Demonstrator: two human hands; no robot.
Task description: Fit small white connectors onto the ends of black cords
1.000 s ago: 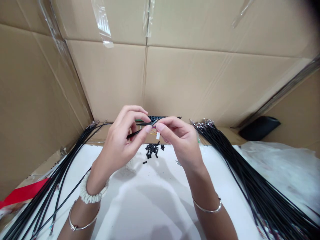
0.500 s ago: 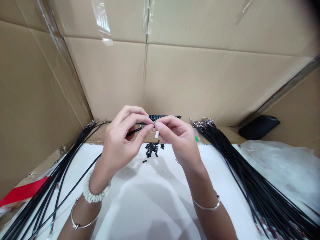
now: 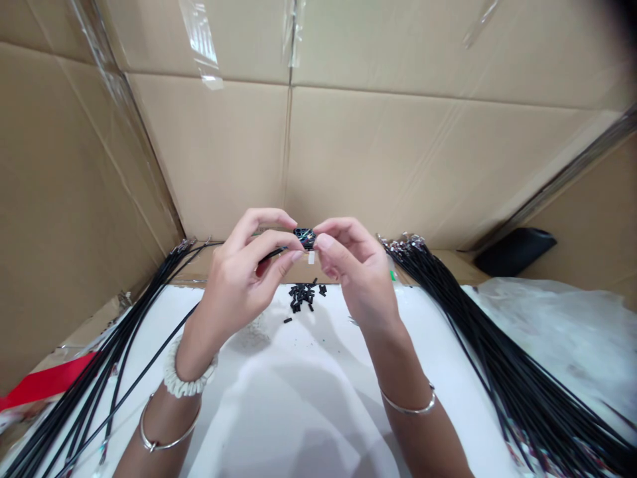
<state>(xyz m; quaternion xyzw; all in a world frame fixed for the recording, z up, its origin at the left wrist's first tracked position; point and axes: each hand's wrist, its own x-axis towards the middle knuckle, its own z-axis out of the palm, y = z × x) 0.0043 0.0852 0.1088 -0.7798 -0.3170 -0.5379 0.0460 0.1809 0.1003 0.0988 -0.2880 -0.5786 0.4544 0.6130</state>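
Observation:
My left hand (image 3: 243, 265) pinches a black cable (image 3: 271, 254) near its end between thumb and fingers. Thin coloured wires (image 3: 306, 236) spread from the cable's end across the gap between my hands. The fingertips of my right hand (image 3: 359, 275) are closed at the far side of these wires, apparently on one of them; the exact grip is too small to make out. A small white piece (image 3: 311, 257), like a connector, hangs beside the right fingertips. Below the hands, several short black tube pieces (image 3: 301, 295) lie loose on the white tabletop (image 3: 293, 398).
Bundles of black cables (image 3: 144, 299) lie at left and more cables (image 3: 478, 338) at right, their wire ends bare. Clear plastic wrap (image 3: 562, 325) and a black object (image 3: 517, 252) lie far right. Red material (image 3: 50, 382) shows at left. Cardboard walls (image 3: 373, 153) enclose the table.
My hands have moved slightly apart, the right fingertips shifting rightward and opening a gap at the cable's end. More of the coloured wires now shows, and the white piece sits a little higher.

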